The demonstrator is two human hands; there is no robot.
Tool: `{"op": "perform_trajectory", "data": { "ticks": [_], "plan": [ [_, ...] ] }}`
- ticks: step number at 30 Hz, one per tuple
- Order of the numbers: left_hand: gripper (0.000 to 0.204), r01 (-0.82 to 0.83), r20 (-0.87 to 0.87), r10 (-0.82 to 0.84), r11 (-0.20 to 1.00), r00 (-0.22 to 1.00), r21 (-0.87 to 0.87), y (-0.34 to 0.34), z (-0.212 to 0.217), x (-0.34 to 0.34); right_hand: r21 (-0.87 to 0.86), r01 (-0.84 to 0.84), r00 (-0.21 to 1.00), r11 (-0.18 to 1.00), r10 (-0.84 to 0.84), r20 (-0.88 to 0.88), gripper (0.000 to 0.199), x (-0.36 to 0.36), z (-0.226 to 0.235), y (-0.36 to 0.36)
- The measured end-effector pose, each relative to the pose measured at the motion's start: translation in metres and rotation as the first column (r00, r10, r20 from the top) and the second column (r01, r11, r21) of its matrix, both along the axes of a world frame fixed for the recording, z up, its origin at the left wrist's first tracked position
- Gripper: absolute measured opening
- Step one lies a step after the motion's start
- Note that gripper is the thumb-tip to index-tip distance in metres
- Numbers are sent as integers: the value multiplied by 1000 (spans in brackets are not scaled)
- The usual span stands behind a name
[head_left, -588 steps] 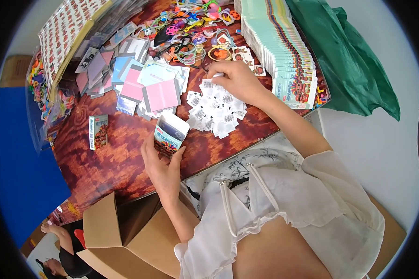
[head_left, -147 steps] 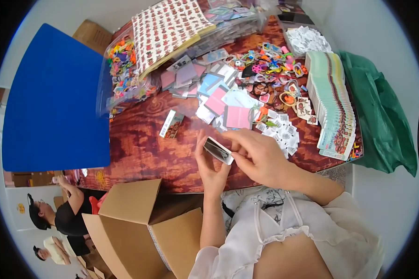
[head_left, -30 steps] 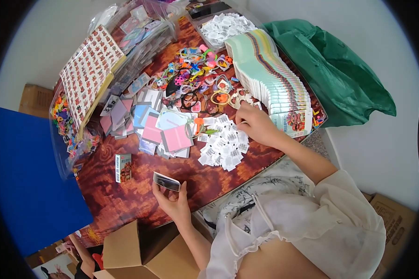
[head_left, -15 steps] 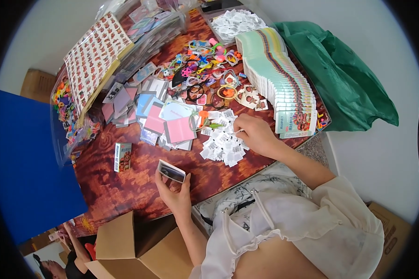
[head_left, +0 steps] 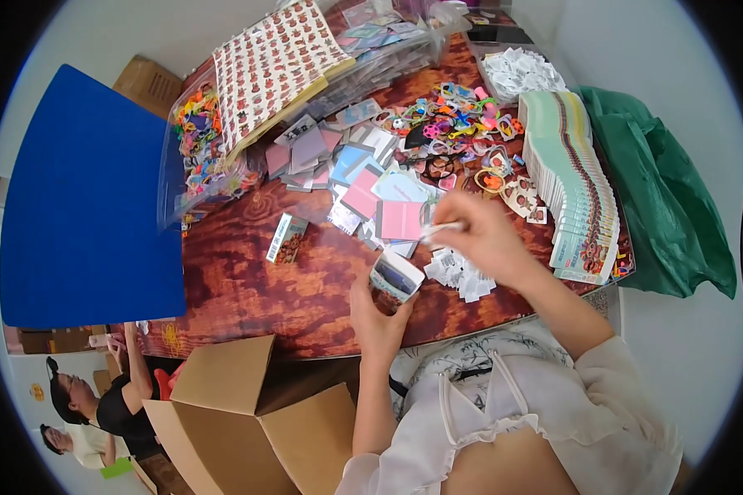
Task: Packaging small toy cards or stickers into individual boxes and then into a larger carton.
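Note:
My left hand [head_left: 375,328] is wrapped round a small open-topped cardboard box [head_left: 401,269], its opening turned up and something dark inside. Up and to the right of that box, my right hand [head_left: 489,241] pinches a small white packet [head_left: 442,230] between thumb and fingers, apart from the box. Beneath my right hand lies a pile of white printed packets [head_left: 462,276], partly covered by it. Just beyond the box are loose pink, blue and grey cards [head_left: 400,219]. A closed small box [head_left: 287,238] with a picture rests on the table to the left.
Colourful hair ties and trinkets [head_left: 462,124] lie farther back. A long row of flat boxes [head_left: 565,181] runs along the right, beside a green bag [head_left: 656,190]. Sticker sheets [head_left: 281,70] rest on clear bins at back left. An open carton [head_left: 223,379] stands below the front edge; people are lower left.
My right hand has come up from the white pile with a packet and moved toward the box. My left hand still holds the box, now more upright. The whole view has shifted.

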State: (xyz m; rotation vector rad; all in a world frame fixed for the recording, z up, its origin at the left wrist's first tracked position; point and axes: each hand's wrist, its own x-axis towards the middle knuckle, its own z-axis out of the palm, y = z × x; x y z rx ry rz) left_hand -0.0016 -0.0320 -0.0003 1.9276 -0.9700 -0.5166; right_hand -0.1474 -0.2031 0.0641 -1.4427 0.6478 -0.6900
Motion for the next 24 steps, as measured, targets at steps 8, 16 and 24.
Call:
{"op": "perform_trajectory", "data": {
  "ticks": [8,16,24],
  "plan": [
    [68,-51,-45,51,999,998,5,-4,7,-3,-644,-73,964,762,-111,-241,17,48,-3,52],
    [70,-108,126,104,994,987,28,0,0,4,-662,-286,940,693,70,-333,22,60,-9,47],
    [71,-184,-79,179,981,981,-64,-4,-4,-5,-815,-139,985,563,-3,-171,18,49,-5,55]
  ]
}}
